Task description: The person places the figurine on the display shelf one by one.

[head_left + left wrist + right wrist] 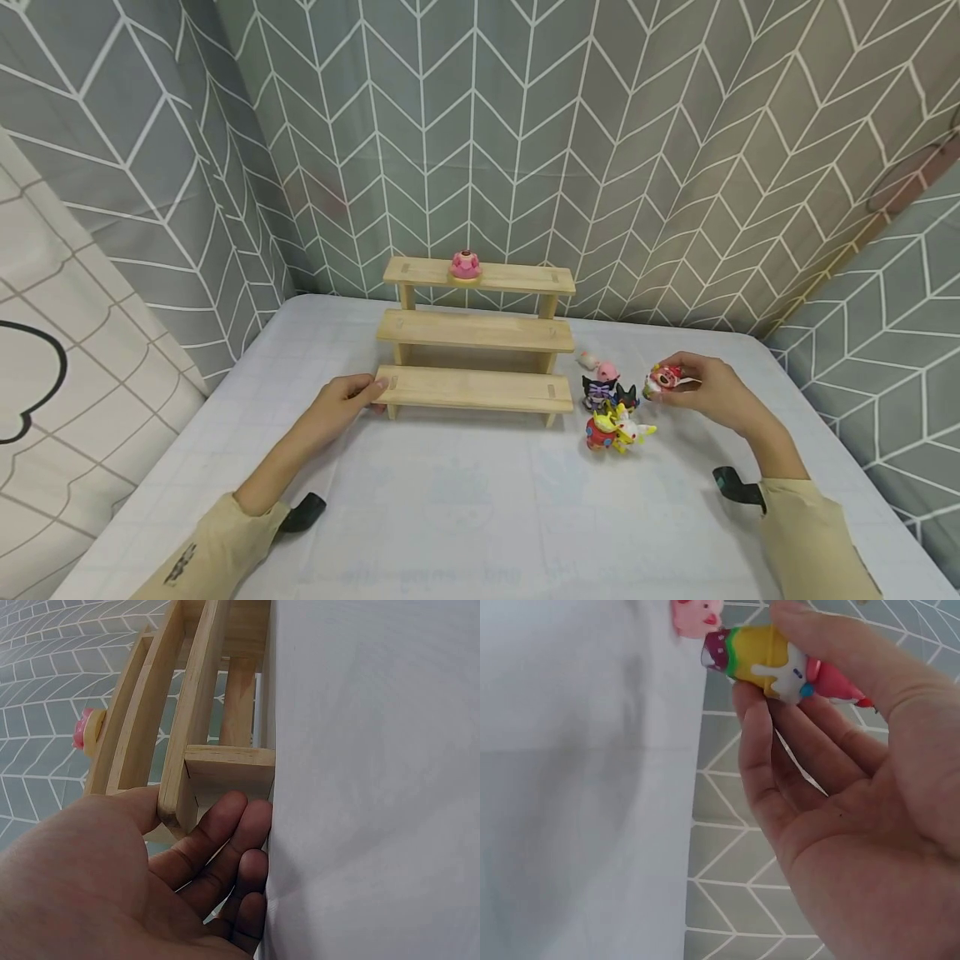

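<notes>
A three-step wooden display shelf (474,388) stands on the white-covered table. My left hand (342,406) grips the left end of its lowest step, the thumb over the board and the fingers curled beneath, as the left wrist view shows. On the top step sits a pink figurine (465,266). My right hand (708,390) pinches a colourful figurine (769,664) between thumb and fingers, to the right of the shelf. Red shows on it in the head view; its yellow, white and purple base faces the right wrist camera.
Several small figurines cluster right of the shelf, among them a purple-black one (598,392), a red-and-yellow one (601,432), a white-and-yellow one (632,429) and a pink one (607,372). A grey patterned curtain (480,150) hangs behind the table (450,517).
</notes>
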Motion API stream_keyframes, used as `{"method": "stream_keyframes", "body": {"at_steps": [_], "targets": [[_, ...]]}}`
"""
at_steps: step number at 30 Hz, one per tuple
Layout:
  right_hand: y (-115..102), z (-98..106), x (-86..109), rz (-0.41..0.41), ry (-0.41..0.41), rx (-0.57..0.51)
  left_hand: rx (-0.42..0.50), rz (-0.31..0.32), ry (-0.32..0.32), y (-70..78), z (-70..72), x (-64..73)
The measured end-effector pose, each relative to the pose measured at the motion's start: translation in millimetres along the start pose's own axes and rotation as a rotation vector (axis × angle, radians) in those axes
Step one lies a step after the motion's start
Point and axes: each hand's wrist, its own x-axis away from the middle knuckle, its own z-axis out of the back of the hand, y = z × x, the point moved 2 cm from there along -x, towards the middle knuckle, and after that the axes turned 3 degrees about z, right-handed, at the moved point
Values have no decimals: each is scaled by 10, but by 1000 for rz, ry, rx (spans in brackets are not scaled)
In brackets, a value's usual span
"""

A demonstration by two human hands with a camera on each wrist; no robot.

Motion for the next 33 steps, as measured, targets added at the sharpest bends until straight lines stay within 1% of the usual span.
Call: {"method": "stream_keyframes", "body": {"at_steps": [8, 11, 17, 22, 29, 33], "targets": [[-11, 41, -3, 6, 67, 15, -2, 3, -4, 7, 4, 14], [-14, 48, 2, 8, 95, -13, -1, 1, -3, 10, 4, 17], [-47, 65, 12, 49, 158, -64, 8, -4, 0, 16, 1, 17], [-97, 83, 12, 43, 196, -103, 10, -1, 6, 13, -1, 10], [-144, 113, 16, 60, 223, -152, 7, 13, 3, -6, -9, -4], [-156, 101, 10, 60, 236, -158, 13, 6, 2, 0, -12, 0]]}}
